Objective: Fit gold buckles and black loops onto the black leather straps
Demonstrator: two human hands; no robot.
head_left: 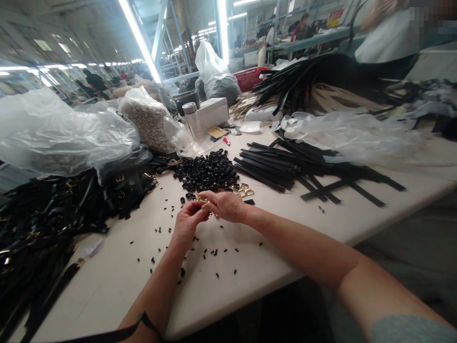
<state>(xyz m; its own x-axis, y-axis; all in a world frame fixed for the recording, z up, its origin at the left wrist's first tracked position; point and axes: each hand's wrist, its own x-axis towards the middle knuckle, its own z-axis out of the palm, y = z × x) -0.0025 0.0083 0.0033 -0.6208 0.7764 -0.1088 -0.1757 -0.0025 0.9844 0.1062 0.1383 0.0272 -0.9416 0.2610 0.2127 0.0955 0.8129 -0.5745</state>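
Observation:
My left hand point(189, 220) and my right hand point(228, 206) meet over the middle of the table. Their fingers are pinched together around a gold metal buckle point(203, 200), mostly covered by the fingers. Just beyond them lies a heap of small black loops point(209, 171). Several more gold buckles point(245, 191) rest beside my right hand, at the heap's near right edge. Tiny black pieces point(214, 252) are scattered on the tabletop around my left wrist. Across my left forearm, at the bottom, runs a thin black strip point(141, 321).
Black straps with gold buckles point(71, 209) pile up on the left. Cut black strips point(267, 166) lie to the right, near plastic sheeting point(342, 136). Behind stand a clear bottle point(193, 121), a white box point(214, 112) and filled plastic bags point(144, 116). A person point(389, 35) is at the far right.

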